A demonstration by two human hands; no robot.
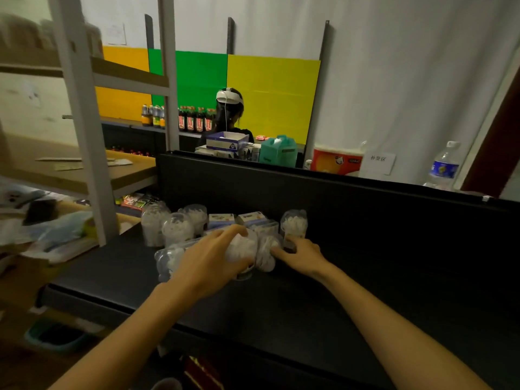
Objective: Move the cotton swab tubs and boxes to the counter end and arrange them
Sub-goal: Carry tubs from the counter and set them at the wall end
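Now the left hand (209,258) curls round a clear swab tub (242,249) on the black counter (351,291), near its left end. Just right of that tub lies a second tub (266,253), and the right hand (302,256) touches it, fingers bent; whether they grip it I cannot tell. Behind the held tub stand more tubs (168,225) and two boxes (236,219); another tub (294,223) stands upright behind the right hand. One tub (166,261) lies left of the held one.
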